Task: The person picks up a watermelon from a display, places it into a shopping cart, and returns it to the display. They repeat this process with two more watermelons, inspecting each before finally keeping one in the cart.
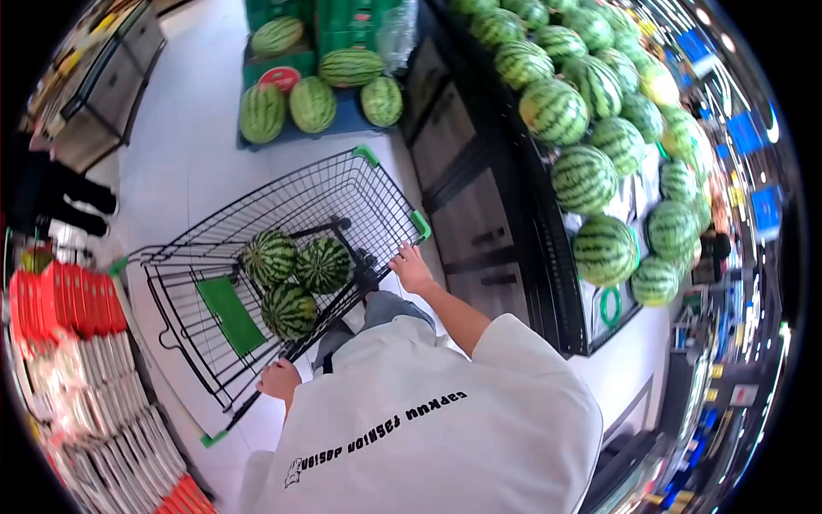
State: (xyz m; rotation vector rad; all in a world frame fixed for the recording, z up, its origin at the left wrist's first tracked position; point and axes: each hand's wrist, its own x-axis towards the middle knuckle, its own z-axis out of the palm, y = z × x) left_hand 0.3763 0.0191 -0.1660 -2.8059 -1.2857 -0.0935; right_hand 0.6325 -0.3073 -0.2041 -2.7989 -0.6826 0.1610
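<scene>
A black wire shopping cart with green corners stands right in front of me. Three striped watermelons lie together inside it: one at the back, one to the right and one nearest me. A green panel is set into the cart's left end. My left hand is closed around the near rim, close to the cart's handle end. Toward the cart's other end, my right hand has its fingers hooked over the same rim. Neither hand touches a watermelon.
A black display stand heaped with watermelons runs along the right. More watermelons sit by green crates beyond the cart. Stacked red baskets stand at left, near a person's dark-trousered legs.
</scene>
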